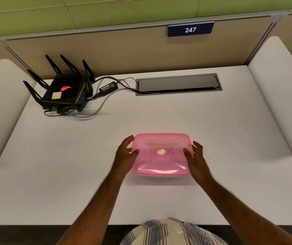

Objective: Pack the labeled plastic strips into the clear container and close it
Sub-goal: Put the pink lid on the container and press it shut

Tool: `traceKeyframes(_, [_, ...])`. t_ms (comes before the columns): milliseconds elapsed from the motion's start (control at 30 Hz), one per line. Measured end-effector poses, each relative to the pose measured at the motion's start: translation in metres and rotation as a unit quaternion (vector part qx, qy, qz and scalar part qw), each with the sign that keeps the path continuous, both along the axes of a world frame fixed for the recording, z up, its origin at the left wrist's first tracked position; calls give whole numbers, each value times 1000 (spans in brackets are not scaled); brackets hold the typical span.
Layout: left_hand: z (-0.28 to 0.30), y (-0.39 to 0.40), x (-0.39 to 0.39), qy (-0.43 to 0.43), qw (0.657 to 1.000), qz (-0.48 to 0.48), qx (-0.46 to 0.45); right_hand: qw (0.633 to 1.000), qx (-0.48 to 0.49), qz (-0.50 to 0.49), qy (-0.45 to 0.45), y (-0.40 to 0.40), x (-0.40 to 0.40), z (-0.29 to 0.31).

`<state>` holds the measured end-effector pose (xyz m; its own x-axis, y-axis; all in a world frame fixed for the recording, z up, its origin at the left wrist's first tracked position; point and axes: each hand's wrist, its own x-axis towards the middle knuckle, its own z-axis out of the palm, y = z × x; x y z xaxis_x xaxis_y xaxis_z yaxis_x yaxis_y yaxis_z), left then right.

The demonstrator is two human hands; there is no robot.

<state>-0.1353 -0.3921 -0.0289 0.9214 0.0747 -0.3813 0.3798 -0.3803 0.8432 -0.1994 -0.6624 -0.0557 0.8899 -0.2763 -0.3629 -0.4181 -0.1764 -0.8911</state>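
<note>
A clear container with a translucent pink lid sits on the white table, near the middle. A gold round sticker shows on or under the lid. My left hand grips the lid's left edge, thumb on top and fingers curled round the far corner. Opposite it, my right hand holds the right edge the same way, thumb lying on the lid. Faint shapes show through the pink plastic; I cannot make out the labeled strips.
A black router with several antennas stands at the back left with its power brick and cables. A grey cable hatch is set into the table at the back. A partition wall carries a sign reading 247.
</note>
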Motion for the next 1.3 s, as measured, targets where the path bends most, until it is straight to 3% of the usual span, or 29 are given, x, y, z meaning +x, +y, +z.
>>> traceKeyframes(167, [-1, 0, -1, -3, 1000, 5, 4, 999, 15, 22, 45, -4, -21, 1])
traceKeyframes(433, [-2, -2, -1, 5, 1000, 3, 24, 997, 51, 58, 17, -1, -36, 5])
traceKeyframes(933, [-2, 6, -2, 25, 1000, 3, -12, 996, -1, 92, -5, -8, -29, 3])
traceKeyframes(1000, [-3, 5, -1, 25, 1000, 5, -15, 995, -43, 95, -6, -9, -16, 5])
traceKeyframes(1067, [-4, 5, 0, 23, 1000, 5, -11, 981, -154, 108, -40, -9, 0, 9])
traceKeyframes(1167, [-4, 5, 0, 23, 1000, 8, -14, 928, -312, 163, -126, -1, 25, 11])
traceKeyframes(1300, [-4, 5, -1, 20, 1000, 7, -17, 885, -400, 216, -96, 13, 40, 1])
